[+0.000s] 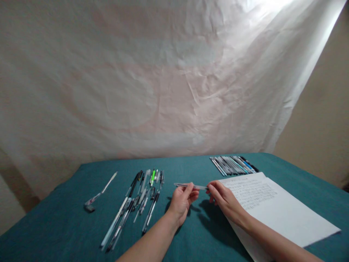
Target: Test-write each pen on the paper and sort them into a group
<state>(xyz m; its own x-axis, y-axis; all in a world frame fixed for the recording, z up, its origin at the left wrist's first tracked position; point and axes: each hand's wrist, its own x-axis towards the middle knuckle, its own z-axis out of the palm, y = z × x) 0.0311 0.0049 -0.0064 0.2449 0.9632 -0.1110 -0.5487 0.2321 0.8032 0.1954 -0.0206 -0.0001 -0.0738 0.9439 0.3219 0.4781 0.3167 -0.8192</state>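
Note:
A slim clear pen (200, 187) is held level above the table between my two hands. My left hand (183, 202) is closed round its barrel, thumb on top, and one end sticks out to the left. At the pen's right end, the fingers of my right hand (222, 198) pinch the tip; whether a cap is there I cannot make out. Left of my hands lie several loose pens (125, 218), mostly clear or black. A bright green pen (152, 177) stands out among them. My right forearm passes over a stack of paper (289, 214) with handwriting on its upper part.
A neat row of several pens (231, 165) lies at the back right. Far left on the teal cloth (68, 193) is a thin white stick-like item (109, 183) with a dark grey piece (89, 208) at its near end. A pale sheet (163, 91) hangs behind the table.

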